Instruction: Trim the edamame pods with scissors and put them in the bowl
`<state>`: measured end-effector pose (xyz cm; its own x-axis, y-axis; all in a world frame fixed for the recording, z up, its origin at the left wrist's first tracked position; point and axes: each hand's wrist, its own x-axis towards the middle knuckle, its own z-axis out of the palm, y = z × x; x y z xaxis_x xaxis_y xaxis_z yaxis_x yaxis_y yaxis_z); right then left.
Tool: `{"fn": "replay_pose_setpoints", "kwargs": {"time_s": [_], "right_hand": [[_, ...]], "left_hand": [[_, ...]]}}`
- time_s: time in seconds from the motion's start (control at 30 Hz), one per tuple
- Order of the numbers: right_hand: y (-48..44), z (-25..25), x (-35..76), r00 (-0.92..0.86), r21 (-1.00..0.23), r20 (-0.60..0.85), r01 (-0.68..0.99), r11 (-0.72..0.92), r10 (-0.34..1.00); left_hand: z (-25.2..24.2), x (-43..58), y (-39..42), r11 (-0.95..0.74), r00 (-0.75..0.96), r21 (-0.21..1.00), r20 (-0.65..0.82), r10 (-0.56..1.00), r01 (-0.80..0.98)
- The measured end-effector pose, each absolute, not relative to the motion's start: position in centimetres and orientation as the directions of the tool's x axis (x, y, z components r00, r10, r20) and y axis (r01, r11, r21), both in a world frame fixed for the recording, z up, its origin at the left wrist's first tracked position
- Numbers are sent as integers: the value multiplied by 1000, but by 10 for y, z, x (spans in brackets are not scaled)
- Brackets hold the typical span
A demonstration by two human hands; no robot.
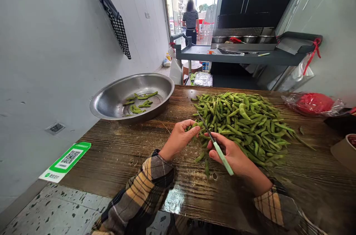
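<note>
A heap of green soybean pods (244,123) lies on the dark wooden table. At the heap's near left edge, my left hand (180,136) is closed in a pinch on a pod, mostly hidden by the fingers. My right hand (232,153) grips a small knife (221,155) with a pale green handle, its narrow blade pointing up and left beside my left fingertips. Loose pods (206,167) lie on the wood just below the hands. To the left, a wide steel basin (111,96) contains several pods (141,105), spread over its bottom.
A plastic-wrapped red bundle (313,103) and a paper cup (346,151) sit at the right. A QR-code card (66,161) lies at the table's left edge. Beyond stands a grey cart (200,54) with metal containers; a person (190,22) is outside the doorway.
</note>
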<state>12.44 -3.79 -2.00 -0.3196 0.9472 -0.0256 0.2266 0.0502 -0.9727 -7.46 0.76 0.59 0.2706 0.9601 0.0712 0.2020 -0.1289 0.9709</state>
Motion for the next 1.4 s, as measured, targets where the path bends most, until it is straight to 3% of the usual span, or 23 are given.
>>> {"fn": "replay_pose_setpoints", "kwargs": {"time_s": [0.43, 0.77, 0.83, 0.93, 1.07, 1.23, 1.4], "right_hand": [[-39, -15, 118, -226, -947, 69, 291, 135, 972], [-37, -20, 120, -277, -966, -22, 253, 51, 961], [-36, -21, 119, -283, -980, -92, 197, -36, 955], [-37, -21, 117, -303, -987, -150, 97, -126, 941], [-37, -21, 115, -325, -992, -127, 22, -127, 937], [-39, -23, 117, -383, -997, -80, 13, -81, 920], [-42, -24, 116, -405, -998, -63, 22, -59, 912]], "left_hand": [[10, -75, 10, -236, 270, 929, 159, 950, 284], [11, -79, 13, -269, 251, 903, 190, 949, 336], [10, -79, 13, -188, 201, 950, 139, 970, 250], [6, -77, 14, -26, 132, 999, 31, 991, -38], [3, -77, 18, 37, 110, 937, 2, 994, -348], [4, -76, 18, 34, 59, 887, -8, 998, -461], [4, -69, 13, 28, 61, 891, 0, 998, -452]]}}
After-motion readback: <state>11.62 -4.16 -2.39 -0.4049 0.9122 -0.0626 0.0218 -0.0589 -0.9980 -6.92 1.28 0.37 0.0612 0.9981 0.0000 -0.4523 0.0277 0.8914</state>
